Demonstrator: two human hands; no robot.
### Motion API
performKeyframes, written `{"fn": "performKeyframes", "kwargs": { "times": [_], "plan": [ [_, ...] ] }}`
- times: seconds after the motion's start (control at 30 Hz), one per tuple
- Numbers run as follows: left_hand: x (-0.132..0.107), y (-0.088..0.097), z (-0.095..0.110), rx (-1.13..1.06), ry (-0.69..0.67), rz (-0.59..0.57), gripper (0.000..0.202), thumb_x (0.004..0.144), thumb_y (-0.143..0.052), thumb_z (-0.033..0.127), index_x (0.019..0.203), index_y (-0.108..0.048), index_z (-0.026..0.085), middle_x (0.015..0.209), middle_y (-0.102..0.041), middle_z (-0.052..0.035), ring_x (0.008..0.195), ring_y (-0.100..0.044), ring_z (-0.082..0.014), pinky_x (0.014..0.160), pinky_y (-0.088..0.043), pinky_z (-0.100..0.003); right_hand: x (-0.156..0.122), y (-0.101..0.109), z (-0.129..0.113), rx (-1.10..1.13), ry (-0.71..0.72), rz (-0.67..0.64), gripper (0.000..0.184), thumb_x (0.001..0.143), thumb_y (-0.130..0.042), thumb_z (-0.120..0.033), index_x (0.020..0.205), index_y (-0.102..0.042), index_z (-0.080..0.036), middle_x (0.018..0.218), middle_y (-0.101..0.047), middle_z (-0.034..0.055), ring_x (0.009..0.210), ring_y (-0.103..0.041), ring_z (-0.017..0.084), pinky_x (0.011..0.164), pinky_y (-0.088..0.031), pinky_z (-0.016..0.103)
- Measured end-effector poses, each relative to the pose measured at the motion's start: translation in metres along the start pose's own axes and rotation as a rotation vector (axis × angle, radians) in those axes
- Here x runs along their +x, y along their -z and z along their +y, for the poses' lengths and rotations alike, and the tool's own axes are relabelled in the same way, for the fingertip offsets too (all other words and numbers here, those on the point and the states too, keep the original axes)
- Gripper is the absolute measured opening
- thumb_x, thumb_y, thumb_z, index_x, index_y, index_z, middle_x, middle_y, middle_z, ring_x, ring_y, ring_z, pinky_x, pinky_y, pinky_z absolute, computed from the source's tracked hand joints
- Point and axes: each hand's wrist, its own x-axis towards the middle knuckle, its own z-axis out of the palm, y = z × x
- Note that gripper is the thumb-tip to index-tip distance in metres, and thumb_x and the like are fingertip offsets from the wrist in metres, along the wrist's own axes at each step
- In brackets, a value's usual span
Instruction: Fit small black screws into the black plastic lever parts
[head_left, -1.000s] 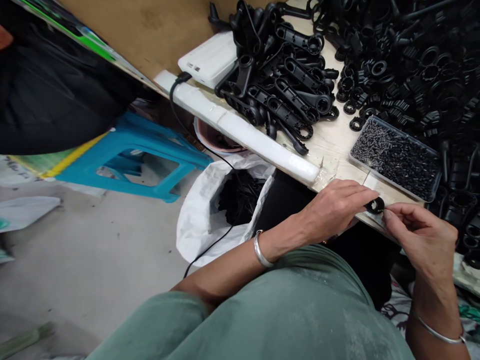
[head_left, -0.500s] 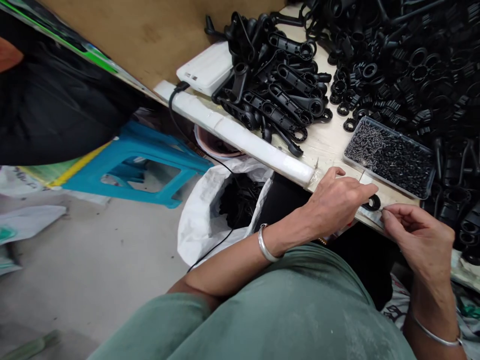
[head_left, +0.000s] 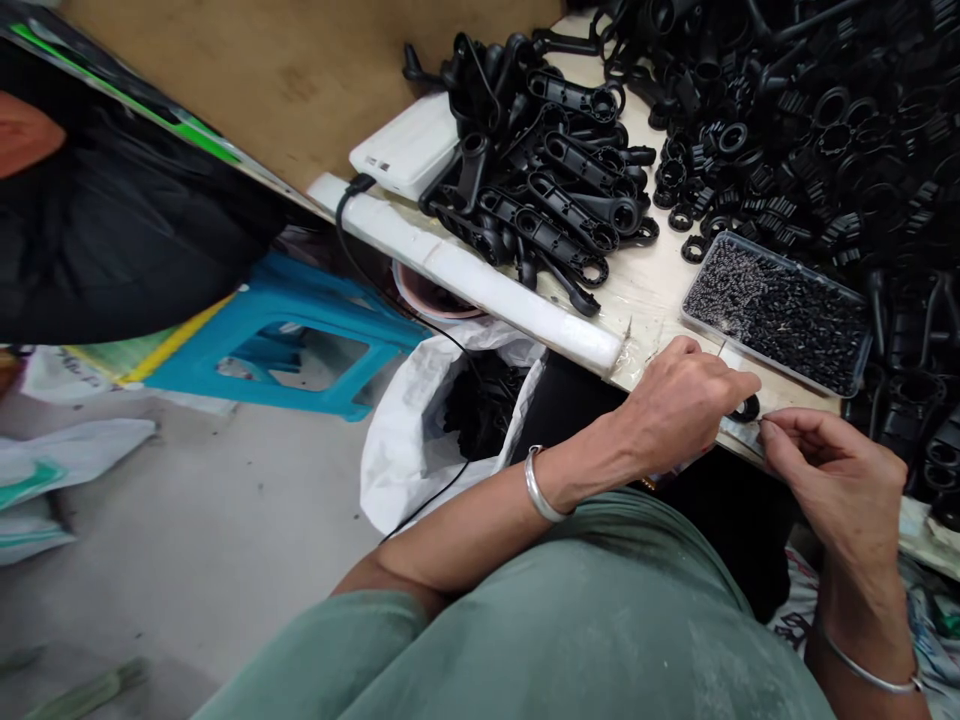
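Observation:
At the table's front edge, my left hand is closed, with its fingers curled down against a small black plastic ring. The palm side and most of the fingertips are hidden from above. Just right of the ring, my right hand has thumb and forefinger pinched together. What lies in that pinch is too small to make out. Behind both hands is a clear plastic box of tiny parts, greyish ones on the left and black ones on the right.
Black handle-shaped parts lie heaped beside a white box with a cable. A larger pile of black rings and parts covers the back right. White foam lines the table edge. Below are a white sack and a blue stool.
My left hand's raised forefinger side has lowered and curled in closer by the ring. My right hand stays pinched in nearly the same place. The whole view has shifted slightly.

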Motion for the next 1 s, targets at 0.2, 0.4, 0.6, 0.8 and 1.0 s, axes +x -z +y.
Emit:
{"fn": "performKeyframes", "kwargs": {
  "times": [0.2,0.4,0.6,0.8,1.0],
  "plan": [
    [-0.003,-0.010,-0.001,0.015,-0.029,0.123,0.024,0.085,-0.049,-0.001,0.090,-0.066,0.015,0.078,-0.073,-0.0021,0.076,-0.067,-0.0159,0.081,-0.042,-0.031,-0.001,-0.002,0.001,-0.051,0.005,0.014,0.011,0.081,-0.068,-0.030,0.079,-0.073,-0.021,0.063,-0.070,-0.0014,0.049,-0.063,0.012,0.052,-0.053,0.022],
    [-0.003,-0.017,0.000,0.037,-0.029,0.209,0.026,0.083,-0.048,-0.002,0.086,-0.066,0.015,0.078,-0.074,-0.0019,0.074,-0.067,-0.0148,0.081,-0.044,-0.030,-0.002,-0.004,0.002,-0.046,0.004,0.020,0.010,0.081,-0.068,-0.029,0.079,-0.073,-0.021,0.063,-0.070,-0.0016,0.049,-0.063,0.012,0.052,-0.051,0.022],
    [-0.003,-0.023,0.001,0.051,-0.037,0.284,0.027,0.084,-0.046,-0.002,0.082,-0.066,0.016,0.074,-0.072,-0.0010,0.073,-0.066,-0.0141,0.082,-0.045,-0.030,-0.002,-0.004,0.001,-0.025,-0.011,0.009,0.010,0.080,-0.068,-0.029,0.079,-0.073,-0.021,0.061,-0.068,-0.0019,0.048,-0.062,0.011,0.050,-0.050,0.020],
    [-0.008,-0.026,0.002,0.050,-0.015,0.320,0.028,0.092,-0.042,0.001,0.090,-0.066,0.016,0.084,-0.075,-0.0016,0.081,-0.070,-0.0128,0.106,-0.040,-0.036,-0.004,-0.003,0.002,0.026,-0.091,0.008,0.013,0.080,-0.070,-0.032,0.080,-0.074,-0.020,0.063,-0.069,-0.0008,0.049,-0.062,0.012,0.050,-0.052,0.021],
    [-0.028,-0.012,-0.003,-0.078,-0.033,0.410,0.019,0.098,-0.053,0.012,0.115,-0.060,0.015,0.115,-0.074,-0.0082,0.115,-0.067,-0.0182,0.107,-0.044,-0.040,-0.002,-0.002,-0.002,0.086,-0.159,0.035,0.012,0.076,-0.072,-0.032,0.079,-0.074,-0.020,0.060,-0.068,-0.0014,0.047,-0.061,0.011,0.050,-0.052,0.021]
  ]
}}
